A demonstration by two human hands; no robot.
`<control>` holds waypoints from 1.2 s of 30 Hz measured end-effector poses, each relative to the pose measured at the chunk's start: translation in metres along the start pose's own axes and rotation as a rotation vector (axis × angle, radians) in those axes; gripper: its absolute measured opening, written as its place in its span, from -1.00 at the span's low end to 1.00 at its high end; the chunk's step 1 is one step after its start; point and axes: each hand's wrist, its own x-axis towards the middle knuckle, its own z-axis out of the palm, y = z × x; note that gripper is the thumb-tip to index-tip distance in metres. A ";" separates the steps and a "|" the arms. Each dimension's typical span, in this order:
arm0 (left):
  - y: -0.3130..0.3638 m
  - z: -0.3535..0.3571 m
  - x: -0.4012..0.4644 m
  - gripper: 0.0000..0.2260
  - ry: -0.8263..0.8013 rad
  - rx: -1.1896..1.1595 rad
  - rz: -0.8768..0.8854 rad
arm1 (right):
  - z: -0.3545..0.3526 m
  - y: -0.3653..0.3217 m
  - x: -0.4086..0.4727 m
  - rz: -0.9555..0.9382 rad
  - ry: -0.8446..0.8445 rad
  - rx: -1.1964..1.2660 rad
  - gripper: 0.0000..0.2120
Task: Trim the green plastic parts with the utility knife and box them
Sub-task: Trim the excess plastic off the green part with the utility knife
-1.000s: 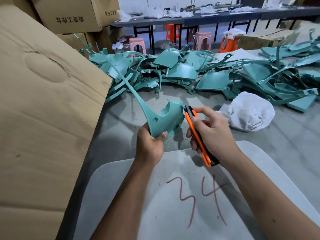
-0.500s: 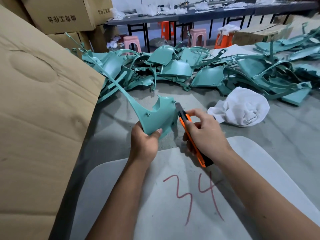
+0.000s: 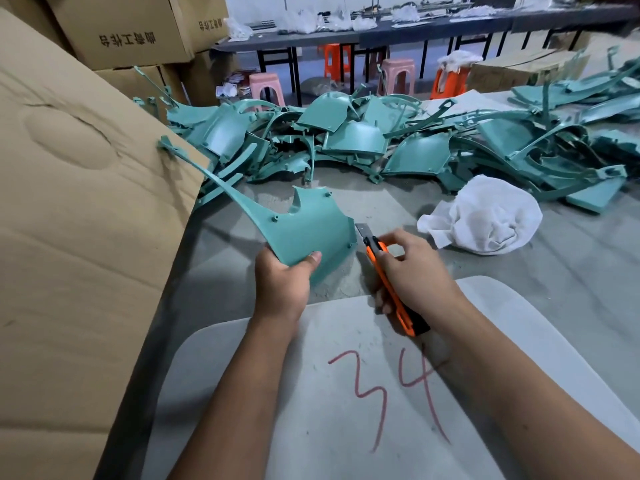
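Over the worktop [image 3: 571,278], both hands grip, left [image 3: 282,285] green part [image 3: 304,230], right [image 3: 420,275] knife [image 3: 384,271]; a slip could nick the left thumb.

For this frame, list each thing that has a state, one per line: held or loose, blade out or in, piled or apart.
green part: held up off the table, gripped by left hand.
utility knife: gripped by right hand, blade out, tip beside the part's right edge.
pile of green parts: loose, heaped on the table.
white cloth: crumpled, lying apart.
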 end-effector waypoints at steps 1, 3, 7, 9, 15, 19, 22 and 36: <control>0.001 0.000 0.000 -0.78 -0.001 -0.012 0.007 | -0.001 0.001 0.001 -0.045 0.041 -0.054 -0.85; 0.005 0.000 -0.001 -0.78 -0.013 -0.072 0.030 | -0.005 0.005 0.003 -0.240 0.148 -0.179 -0.81; 0.015 -0.005 0.000 -0.76 -0.020 -0.134 0.132 | -0.034 0.006 0.013 -0.594 0.235 -0.355 -0.72; 0.019 -0.011 0.001 -0.73 -0.028 -0.113 0.165 | -0.050 0.010 0.020 -0.668 0.199 -0.408 -0.80; 0.031 -0.030 0.011 -0.75 0.010 -0.279 0.086 | -0.046 0.015 0.018 -0.773 -0.021 -0.403 -0.87; 0.034 -0.039 0.014 -0.78 -0.075 -0.355 0.019 | -0.035 0.014 0.015 -0.747 -0.109 -0.395 -0.92; 0.036 -0.042 0.017 -0.77 -0.084 -0.372 -0.003 | -0.029 0.016 0.013 -0.721 -0.083 -0.431 -0.87; 0.030 -0.041 0.017 -0.76 -0.215 -0.474 -0.104 | -0.019 0.006 0.008 -0.775 0.128 -0.249 -0.76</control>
